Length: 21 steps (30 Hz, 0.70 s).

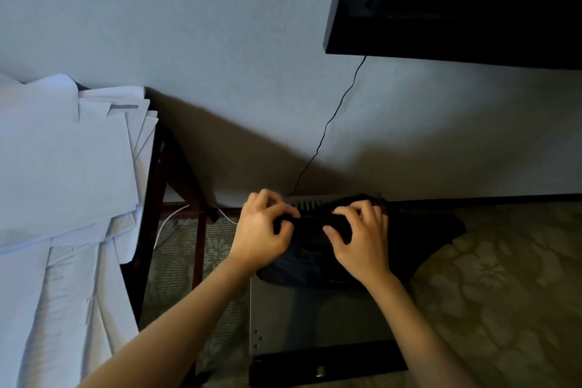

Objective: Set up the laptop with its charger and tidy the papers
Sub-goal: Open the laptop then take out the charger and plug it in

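Observation:
A black pouch or bag (406, 239) lies on top of a grey metal box (315, 315) on the floor. My left hand (263, 233) grips the bag's upper left edge with curled fingers. My right hand (359, 236) pinches the same dark edge a little to the right. What is inside the bag is hidden. A loose, uneven pile of white papers (63, 167) covers a small dark wooden table (151, 214) at the left. No laptop shows.
A black screen (456, 3) hangs on the wall at upper right, with a thin black cable (327, 126) running down behind the grey box. A white cable (167, 224) lies on the patterned carpet (504, 277) under the table.

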Each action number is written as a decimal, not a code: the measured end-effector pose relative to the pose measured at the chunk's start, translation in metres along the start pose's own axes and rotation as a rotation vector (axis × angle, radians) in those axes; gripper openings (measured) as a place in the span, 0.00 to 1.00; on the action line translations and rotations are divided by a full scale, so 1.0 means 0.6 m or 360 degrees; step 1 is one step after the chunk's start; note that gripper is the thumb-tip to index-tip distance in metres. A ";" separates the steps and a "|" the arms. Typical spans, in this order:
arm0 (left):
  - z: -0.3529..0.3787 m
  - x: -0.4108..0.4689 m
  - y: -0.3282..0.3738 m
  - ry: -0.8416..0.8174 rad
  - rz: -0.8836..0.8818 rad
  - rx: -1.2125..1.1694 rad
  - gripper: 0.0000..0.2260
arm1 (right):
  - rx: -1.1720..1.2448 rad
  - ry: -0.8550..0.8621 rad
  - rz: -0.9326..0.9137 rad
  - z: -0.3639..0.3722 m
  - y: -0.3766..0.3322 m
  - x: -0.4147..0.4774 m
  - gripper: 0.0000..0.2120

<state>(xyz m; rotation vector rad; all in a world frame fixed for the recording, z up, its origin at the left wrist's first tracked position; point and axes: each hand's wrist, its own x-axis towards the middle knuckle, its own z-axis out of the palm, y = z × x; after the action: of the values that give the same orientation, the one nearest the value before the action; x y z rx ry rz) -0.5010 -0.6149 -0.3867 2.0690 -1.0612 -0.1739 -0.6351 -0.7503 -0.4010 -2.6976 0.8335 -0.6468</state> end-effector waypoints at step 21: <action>0.008 0.004 0.008 -0.0983 -0.0637 0.0143 0.42 | -0.0298 -0.1638 0.0364 0.050 0.025 0.031 0.48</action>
<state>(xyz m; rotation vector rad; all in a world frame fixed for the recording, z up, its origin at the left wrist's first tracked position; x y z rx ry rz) -0.5048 -0.6212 -0.3863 2.3548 -0.9890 -1.0356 -0.6140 -0.7702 -0.4259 -2.4870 0.8621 0.8482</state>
